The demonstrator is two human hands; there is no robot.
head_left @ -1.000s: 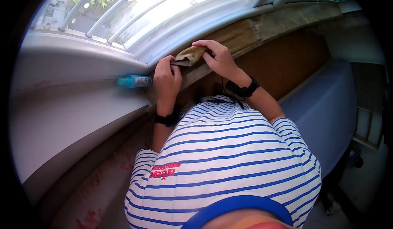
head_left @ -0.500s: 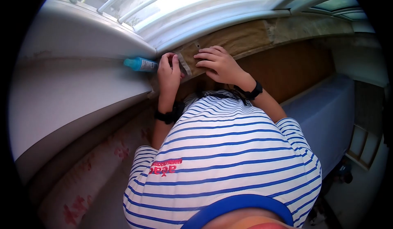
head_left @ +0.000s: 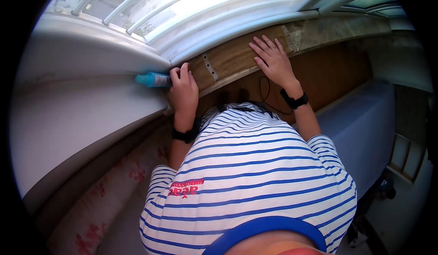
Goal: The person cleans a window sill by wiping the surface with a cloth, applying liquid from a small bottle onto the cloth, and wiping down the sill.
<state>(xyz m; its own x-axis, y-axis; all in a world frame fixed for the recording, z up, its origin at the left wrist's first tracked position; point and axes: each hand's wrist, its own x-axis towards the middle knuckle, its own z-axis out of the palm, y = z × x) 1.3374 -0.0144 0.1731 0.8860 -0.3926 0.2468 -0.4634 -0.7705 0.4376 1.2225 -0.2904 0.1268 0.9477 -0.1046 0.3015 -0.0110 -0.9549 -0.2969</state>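
Note:
A brown sheet (head_left: 237, 54) lies along the window sill, with a pale strip marked by dark dots (head_left: 210, 67) across it. At the sheet's left end, my left hand (head_left: 184, 91) has its fingers bent and pressed to the edge; part of the fingertips is hidden. Just left of that hand a teal bottle (head_left: 155, 79) lies on its side, close to the knuckles. My right hand (head_left: 276, 61) rests flat on the sheet's right part, fingers spread, holding nothing.
A barred window (head_left: 182, 13) rises behind the sill (head_left: 337, 32). To the left is a white surface (head_left: 82, 113). Below the sill hangs a dark cable loop (head_left: 264, 95) by a brown wooden panel (head_left: 324, 72). A grey-blue padded block (head_left: 356, 118) stands at right.
My right hand has moved right along the sheet and flattened, uncovering the dotted strip. My left hand has shifted slightly left, closer to the bottle.

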